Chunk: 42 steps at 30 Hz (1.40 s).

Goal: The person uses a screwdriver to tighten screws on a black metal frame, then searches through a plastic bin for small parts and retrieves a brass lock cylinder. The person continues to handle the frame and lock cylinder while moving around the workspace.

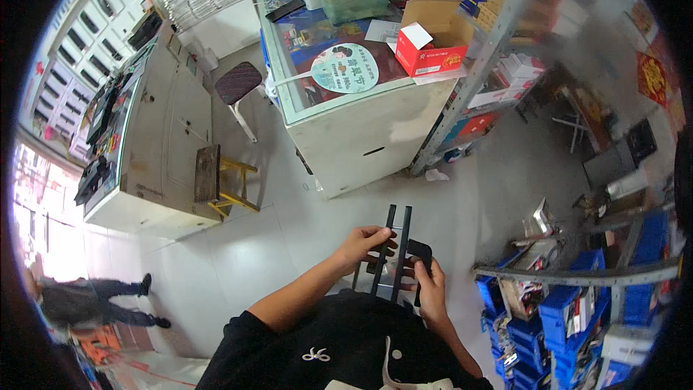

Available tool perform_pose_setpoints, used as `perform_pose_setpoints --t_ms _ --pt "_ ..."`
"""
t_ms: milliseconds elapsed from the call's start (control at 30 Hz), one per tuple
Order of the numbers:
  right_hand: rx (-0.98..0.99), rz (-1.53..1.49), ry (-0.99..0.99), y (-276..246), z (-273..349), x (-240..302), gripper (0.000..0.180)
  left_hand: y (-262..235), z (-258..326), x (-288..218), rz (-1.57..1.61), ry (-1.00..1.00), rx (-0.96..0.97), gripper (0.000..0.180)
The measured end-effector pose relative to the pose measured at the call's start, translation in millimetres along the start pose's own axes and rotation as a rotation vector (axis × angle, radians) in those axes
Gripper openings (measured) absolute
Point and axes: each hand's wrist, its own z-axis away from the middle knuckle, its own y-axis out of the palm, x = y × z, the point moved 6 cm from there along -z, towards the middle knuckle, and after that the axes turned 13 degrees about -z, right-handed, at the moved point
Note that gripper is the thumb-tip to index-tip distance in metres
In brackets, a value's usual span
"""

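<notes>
In front of my waist I hold a black double-bar door pull handle [406, 225], two long parallel bars joined by silver posts. My left hand [363, 247] grips the left bar near its upper end, thumb on top and fingers beneath. On the other side, my right hand [432, 290] is closed around the lower right, where a black squared, curved piece [424, 249] sticks out beside the bars. Whether that piece is joined to the bars, I cannot tell. Part of the handle's lower end is hidden by my fingers and black shirt.
Ahead stands a glass-topped counter [375, 146] with a round paper fan [345, 68], an open red box [431, 60] and a green bin [356, 1]. A wooden stool [208, 175] and chair [239, 81] stand left. Blue parts bins [559, 310] fill shelving at right. Another person [94, 303] is at lower left.
</notes>
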Motion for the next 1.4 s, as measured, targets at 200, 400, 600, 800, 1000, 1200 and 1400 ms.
perform_pose_setpoints --t_ms 200,400,600,800,1000,1200,1400 --pt "0.137 -0.226 0.283 -15 -37 6 0.032 23 -12 -6 0.252 0.002 -0.006 0.044" --pt "0.218 -0.132 0.366 -16 -58 5 0.037 15 -30 -3 0.277 0.041 -0.123 0.057" --pt "0.358 0.328 0.183 -1 -101 16 0.033 1 -51 -18 0.31 0.02 0.101 0.06" --pt "0.473 0.583 0.23 56 -152 26 0.038 -73 -66 -47 0.398 0.115 0.244 0.056" --pt "0.629 0.654 0.089 191 -216 57 0.043 -184 -73 -137 0.092 0.31 0.241 0.058" --pt "0.645 0.56 0.102 295 -275 69 0.035 -281 -59 -193 0.329 0.315 -0.099 0.041" --pt "0.886 0.688 0.06 363 -332 99 0.036 -334 -62 -214 0.556 0.463 -0.164 0.044"
